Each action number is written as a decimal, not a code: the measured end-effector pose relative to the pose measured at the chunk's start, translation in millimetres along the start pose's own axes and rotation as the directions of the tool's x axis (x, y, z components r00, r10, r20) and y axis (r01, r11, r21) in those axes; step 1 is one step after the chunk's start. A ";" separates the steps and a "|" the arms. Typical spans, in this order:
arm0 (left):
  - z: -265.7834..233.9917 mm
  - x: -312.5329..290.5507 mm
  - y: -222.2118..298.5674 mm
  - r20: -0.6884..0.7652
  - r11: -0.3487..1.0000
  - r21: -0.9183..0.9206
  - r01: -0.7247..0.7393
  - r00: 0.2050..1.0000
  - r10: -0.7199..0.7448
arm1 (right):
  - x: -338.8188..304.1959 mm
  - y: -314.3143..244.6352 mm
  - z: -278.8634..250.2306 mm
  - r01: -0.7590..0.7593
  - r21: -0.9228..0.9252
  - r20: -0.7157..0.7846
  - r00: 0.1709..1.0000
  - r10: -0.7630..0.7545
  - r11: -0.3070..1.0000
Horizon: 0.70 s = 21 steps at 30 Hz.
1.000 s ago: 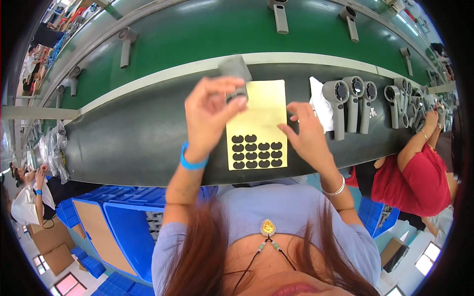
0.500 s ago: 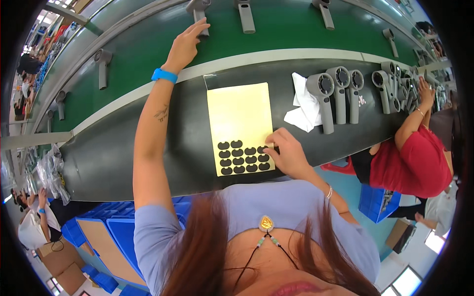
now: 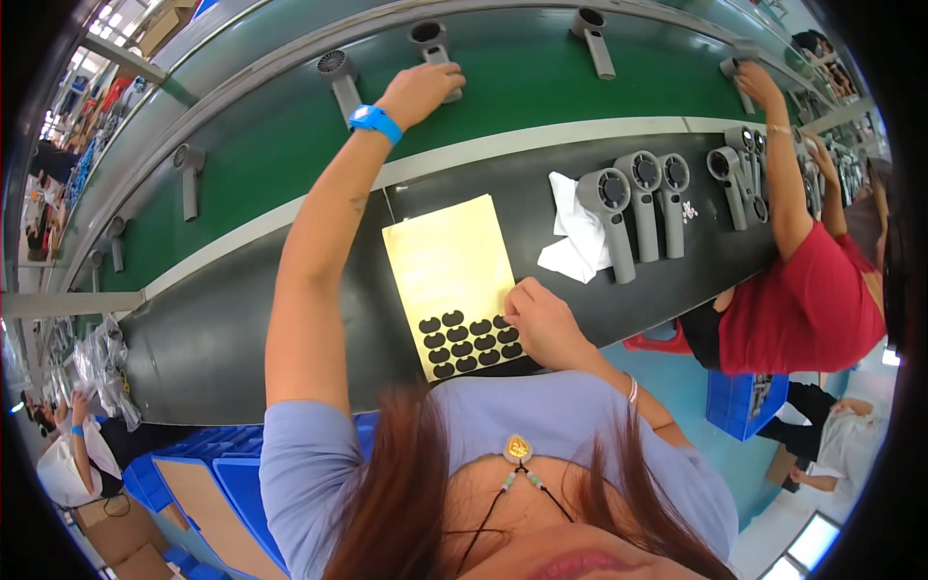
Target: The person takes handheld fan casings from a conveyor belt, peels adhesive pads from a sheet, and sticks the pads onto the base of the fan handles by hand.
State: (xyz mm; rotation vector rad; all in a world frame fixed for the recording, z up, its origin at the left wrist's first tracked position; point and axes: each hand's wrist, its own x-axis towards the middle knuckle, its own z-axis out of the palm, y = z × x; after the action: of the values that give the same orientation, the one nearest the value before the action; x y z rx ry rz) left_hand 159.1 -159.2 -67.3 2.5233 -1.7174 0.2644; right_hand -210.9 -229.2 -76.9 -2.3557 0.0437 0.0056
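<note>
My left hand reaches out over the green conveyor belt, its fingers closed round the handle of a grey handheld fan. Another handheld fan lies on the belt just left of that hand. In front of me, a yellow sheet carries rows of black rounded stickers on its near part. At the sheet's right edge, my right hand has its fingertips pinched together beside the top right stickers; what they hold, if anything, is hidden.
Right of the sheet lie a white cloth and several handheld fans on the black worktop. A co-worker in red reaches to the belt at far right. Clear plastic bags lie at far left; blue bins stand below.
My left hand has moved right, from one handheld fan to the one beside it. Fans on the belt have shifted left. My right hand stays at the sheet's edge. The co-worker's arm now reaches the belt.
</note>
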 end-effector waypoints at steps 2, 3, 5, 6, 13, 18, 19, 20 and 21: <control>-16.1 -5.1 0.6 -0.157 0.963 -0.250 0.098 0.978 -0.140 | -1.8 -1.4 -6.6 -0.031 0.035 0.027 0.999 0.030 0.999; -26.5 -9.2 3.9 -0.319 0.955 -0.291 0.063 0.934 -0.159 | -1.6 -1.7 -10.6 -0.054 0.070 0.056 0.997 0.050 0.996; -44.0 -30.9 25.9 -0.354 0.797 -0.599 0.082 0.865 -0.355 | -0.1 -0.6 -20.1 -0.074 0.119 0.082 0.995 0.065 0.990; -52.2 -47.8 40.8 -0.218 0.525 -0.839 0.144 0.794 -0.568 | 1.4 -0.1 -24.0 -0.093 0.182 0.099 0.992 0.076 0.979; -86.7 -160.2 149.7 -0.321 0.266 -0.942 -0.206 0.790 -0.522 | 18.7 -10.9 -51.2 0.033 0.257 -0.200 0.980 0.019 0.966; -66.8 -184.6 201.0 -0.164 0.102 -0.986 -0.128 0.800 -0.577 | 22.3 -37.8 -69.9 0.128 0.345 -0.229 0.972 -0.049 0.930; -64.6 -186.7 206.1 -0.179 0.143 -0.983 -0.117 0.793 -0.582 | 21.2 -44.2 -70.4 0.152 0.419 -0.230 0.971 -0.057 0.895; -63.1 -188.6 210.4 -0.171 0.138 -0.984 -0.111 0.791 -0.587 | 20.2 -50.0 -70.5 0.167 0.492 -0.231 0.971 -0.057 0.855; -62.3 -189.4 214.1 -0.177 0.161 -0.982 -0.099 0.782 -0.597 | 21.4 -54.1 -71.5 0.228 0.468 -0.227 0.965 -0.133 0.854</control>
State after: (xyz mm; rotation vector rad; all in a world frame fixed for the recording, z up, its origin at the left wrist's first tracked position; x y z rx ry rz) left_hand -113.7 -55.0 -48.3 1.4046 -0.6546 -0.1442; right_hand -188.4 -242.2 11.6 -1.8319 -0.0792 -0.2894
